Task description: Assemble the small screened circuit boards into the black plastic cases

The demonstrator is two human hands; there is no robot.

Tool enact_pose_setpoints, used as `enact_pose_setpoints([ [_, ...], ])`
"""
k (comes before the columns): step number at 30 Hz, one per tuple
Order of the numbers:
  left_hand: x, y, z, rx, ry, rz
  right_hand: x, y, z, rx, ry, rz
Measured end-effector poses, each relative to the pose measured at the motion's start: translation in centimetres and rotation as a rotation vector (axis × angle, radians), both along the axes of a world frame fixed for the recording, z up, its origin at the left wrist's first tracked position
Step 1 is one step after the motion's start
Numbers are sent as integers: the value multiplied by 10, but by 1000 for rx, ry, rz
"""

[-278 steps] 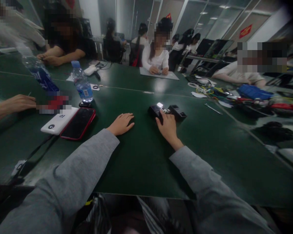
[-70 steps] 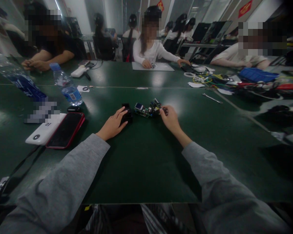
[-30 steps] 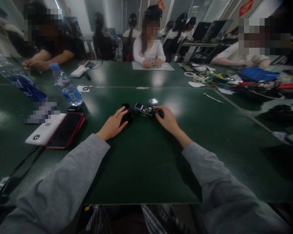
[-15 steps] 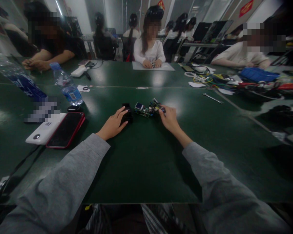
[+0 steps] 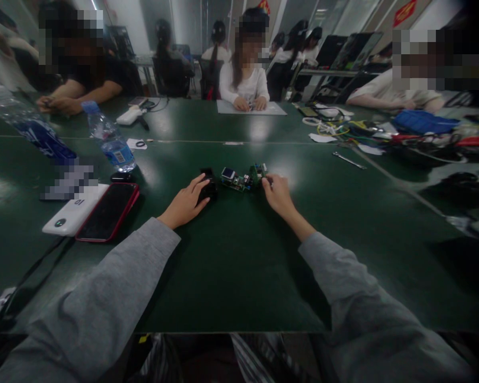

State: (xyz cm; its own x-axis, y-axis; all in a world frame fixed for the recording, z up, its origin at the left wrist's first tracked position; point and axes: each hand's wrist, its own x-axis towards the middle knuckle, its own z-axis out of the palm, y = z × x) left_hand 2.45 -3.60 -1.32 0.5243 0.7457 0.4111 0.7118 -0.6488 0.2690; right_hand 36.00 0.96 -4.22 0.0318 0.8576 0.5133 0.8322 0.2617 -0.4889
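Observation:
My left hand (image 5: 186,203) lies on the green table (image 5: 231,255) with its fingers stretched over a small black part (image 5: 209,187). My right hand (image 5: 277,192) is closed in a pinch at the right end of a small green circuit board assembly (image 5: 241,178) that rests on the table between the hands. What the pinched fingers hold at the board's end is too small to name. Both arms wear grey sleeves.
A red-cased phone (image 5: 108,211) and a white power bank (image 5: 74,216) lie at the left, with a water bottle (image 5: 108,139) behind them. A metal tool (image 5: 347,160) and a tangle of cables (image 5: 343,129) sit at the right. Several people sit around the table.
The right hand has shifted slightly at the board's right end, and the small pale part seen raised there a second ago is no longer visible. The left hand has stayed on the black part.

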Motion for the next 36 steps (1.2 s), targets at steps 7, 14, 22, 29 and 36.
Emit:
enact_pose_setpoints([
  [7,0,0,1,-3,4,5,0,-2,3,-7,6,27],
  [14,-1,1,-2,8,-13,-6,-2,-5,7,-25,-1,68],
  [22,0,0,0,2,1,5,-3,-4,8,-24,12,116],
  [29,1,-1,1,19,-5,-2,-2,-4,6,-9,12,106],
  [36,1,-1,2,-6,9,13,-2,-3,6,-16,14,119],
])
